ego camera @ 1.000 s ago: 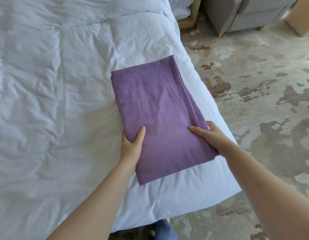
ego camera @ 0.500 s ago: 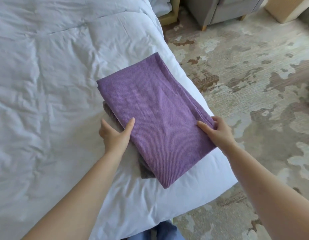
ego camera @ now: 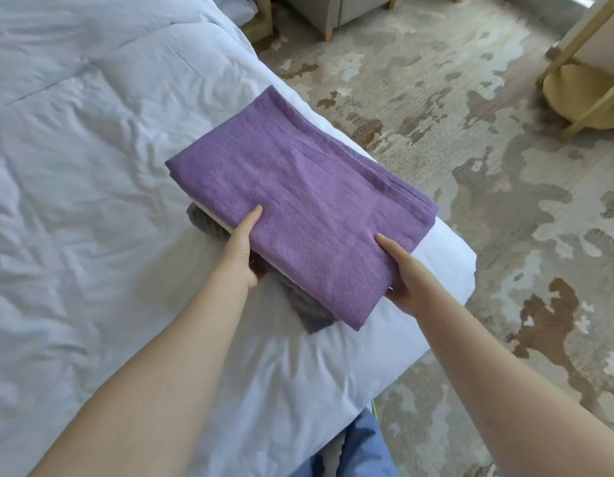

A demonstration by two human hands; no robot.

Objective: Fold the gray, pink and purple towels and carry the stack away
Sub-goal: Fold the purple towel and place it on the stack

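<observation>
Clamped at left by left hand (ego camera: 242,251), thumb on top. Judged folded, stacked at bed's (ego camera: 92,166) right edge — purple towel (ego camera: 298,208) over pale sliver (ego camera: 214,220), likely pink, over gray towel (ego camera: 314,316). Clamped at right by right hand (ego camera: 403,280). Carrying off outstanding.

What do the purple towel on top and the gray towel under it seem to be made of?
The purple towel looks like thin woven cloth, perhaps cotton, matte: fine diagonal weave lines show. The gray towel looks thicker and plusher, with ribbed pile at its exposed corner; possibly terry or microfiber.
</observation>
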